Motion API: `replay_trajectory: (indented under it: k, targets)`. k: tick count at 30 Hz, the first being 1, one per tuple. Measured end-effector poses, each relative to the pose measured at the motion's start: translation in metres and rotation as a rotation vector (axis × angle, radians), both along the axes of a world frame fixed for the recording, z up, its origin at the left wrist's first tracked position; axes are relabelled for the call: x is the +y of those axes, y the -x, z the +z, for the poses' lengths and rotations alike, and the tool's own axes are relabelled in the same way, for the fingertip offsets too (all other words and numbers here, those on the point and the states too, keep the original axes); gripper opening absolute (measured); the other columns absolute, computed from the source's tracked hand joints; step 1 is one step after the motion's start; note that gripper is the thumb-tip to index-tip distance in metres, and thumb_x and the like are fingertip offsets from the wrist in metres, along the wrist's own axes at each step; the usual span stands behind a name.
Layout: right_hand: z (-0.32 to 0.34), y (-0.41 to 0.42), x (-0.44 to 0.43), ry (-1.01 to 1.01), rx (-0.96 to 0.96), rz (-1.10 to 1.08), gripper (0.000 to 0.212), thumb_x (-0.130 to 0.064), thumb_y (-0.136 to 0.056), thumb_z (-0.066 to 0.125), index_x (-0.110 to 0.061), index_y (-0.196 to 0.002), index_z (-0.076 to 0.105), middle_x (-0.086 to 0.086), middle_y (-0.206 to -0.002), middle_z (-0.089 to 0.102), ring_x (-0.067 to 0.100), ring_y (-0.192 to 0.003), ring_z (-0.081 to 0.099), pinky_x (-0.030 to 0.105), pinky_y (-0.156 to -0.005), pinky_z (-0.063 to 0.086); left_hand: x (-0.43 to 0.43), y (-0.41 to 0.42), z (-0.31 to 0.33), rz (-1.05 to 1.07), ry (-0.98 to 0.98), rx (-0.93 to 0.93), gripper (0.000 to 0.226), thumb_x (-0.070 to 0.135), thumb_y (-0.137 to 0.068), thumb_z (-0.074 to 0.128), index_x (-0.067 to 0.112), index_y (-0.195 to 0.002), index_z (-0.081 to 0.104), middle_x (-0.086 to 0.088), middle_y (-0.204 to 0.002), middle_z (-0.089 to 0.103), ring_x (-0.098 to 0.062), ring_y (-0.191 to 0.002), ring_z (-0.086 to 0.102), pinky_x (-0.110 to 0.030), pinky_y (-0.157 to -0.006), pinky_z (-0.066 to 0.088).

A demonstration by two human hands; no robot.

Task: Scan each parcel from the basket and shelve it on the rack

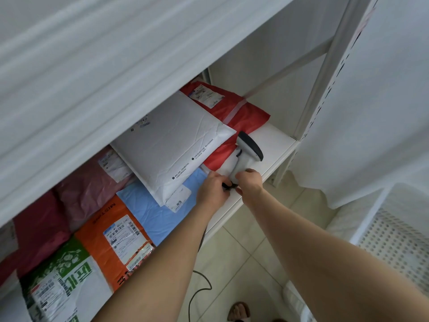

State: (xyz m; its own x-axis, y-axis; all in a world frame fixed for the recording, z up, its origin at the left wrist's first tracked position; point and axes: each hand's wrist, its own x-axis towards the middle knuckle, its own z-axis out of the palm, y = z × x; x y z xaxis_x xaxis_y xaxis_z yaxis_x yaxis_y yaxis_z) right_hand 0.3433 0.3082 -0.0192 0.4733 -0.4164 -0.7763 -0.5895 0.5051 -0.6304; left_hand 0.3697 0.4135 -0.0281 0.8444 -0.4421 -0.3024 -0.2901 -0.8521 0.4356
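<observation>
Head view: the upper shelf (116, 77) of the white metal rack (320, 77) cuts across the top left and hides the back of the shelf (276, 145) below it. That lower shelf is crowded with soft plastic mailers. A white padded mailer (171, 145), quilted and creased, lies on top of a red parcel (232, 108) at the back right and a smooth pale blue parcel (148, 205) near the front edge. Left of these lie a pink parcel (92, 182), a dark red parcel (39, 226), an orange parcel (104, 231) bearing a printed label, and a green-and-white parcel (65, 275).

The scanner (248, 154), grey-white plastic with a dark curved head, stands on the bare strip near the shelf's front right corner, touching the red parcel. The right hand (249, 181) has its fingers curled round the base of the handle. The left hand (212, 190), just beside it at the front edge, pinches the black cable (227, 185) where it meets the handle; the cable shows again looping over the tiled floor (232, 252).

The basket (394, 240), white and perforated, stands low at the right, beside a hanging white cloth (371, 112). A sandalled foot (239, 311) shows at the bottom.
</observation>
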Motion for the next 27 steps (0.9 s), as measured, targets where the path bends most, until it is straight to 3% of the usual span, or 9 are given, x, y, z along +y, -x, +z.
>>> replay_trajectory:
  k: [4,7,12,17,23,27]
  targets:
    - [0.008,-0.004,0.003,-0.089,-0.078,0.022,0.017,0.001,-0.093,0.048,-0.01,-0.104,0.054,0.012,-0.097,0.055,0.023,-0.081,0.052,0.035,-0.087,0.051,0.004,-0.007,0.0,0.077,0.013,-0.009,0.029,0.01,-0.088,0.061,0.013,-0.115,0.067,-0.008,-0.125,0.052,-0.026,-0.107,0.058,-0.032,-0.088,0.047]
    - [0.012,0.001,0.005,-0.092,-0.033,0.045,0.012,0.0,-0.093,0.051,-0.008,-0.102,0.052,0.007,-0.086,0.051,0.015,-0.072,0.047,0.037,-0.092,0.051,0.007,-0.006,0.002,0.042,-0.012,0.048,0.031,0.012,-0.086,0.063,0.018,-0.116,0.069,-0.006,-0.125,0.056,-0.024,-0.103,0.063,-0.031,-0.088,0.05]
    - [0.018,0.012,0.004,-0.091,-0.002,0.05,0.01,0.0,-0.094,0.051,-0.008,-0.1,0.051,0.006,-0.084,0.05,0.014,-0.071,0.045,0.037,-0.092,0.051,0.003,-0.002,0.002,0.047,-0.003,0.069,0.031,0.015,-0.086,0.064,0.018,-0.117,0.068,-0.006,-0.128,0.051,-0.024,-0.102,0.062,-0.033,-0.092,0.05]
    - [0.019,0.016,0.002,-0.08,0.017,0.09,0.013,-0.003,-0.094,0.052,-0.009,-0.104,0.054,0.004,-0.083,0.051,0.016,-0.077,0.047,0.032,-0.08,0.05,0.001,0.001,0.006,0.027,-0.025,0.069,0.03,0.018,-0.087,0.064,0.016,-0.117,0.067,-0.009,-0.129,0.048,-0.027,-0.099,0.063,-0.036,-0.093,0.049]
    - [0.018,0.02,0.0,-0.041,0.04,0.08,0.017,-0.003,-0.094,0.051,-0.006,-0.11,0.054,0.005,-0.08,0.049,0.015,-0.07,0.044,0.038,-0.09,0.051,0.0,0.003,0.007,0.037,-0.001,0.095,0.028,0.019,-0.087,0.066,0.018,-0.114,0.068,-0.007,-0.126,0.051,-0.025,-0.094,0.064,-0.035,-0.088,0.052]
    - [0.019,0.024,-0.002,-0.057,0.028,0.058,0.033,-0.005,-0.095,0.052,-0.007,-0.128,0.049,0.005,-0.092,0.047,0.023,-0.092,0.045,0.037,-0.091,0.05,0.001,0.005,0.007,0.046,-0.022,0.098,0.03,0.018,-0.089,0.063,0.016,-0.118,0.066,-0.007,-0.128,0.045,-0.027,-0.094,0.062,-0.036,-0.088,0.051]
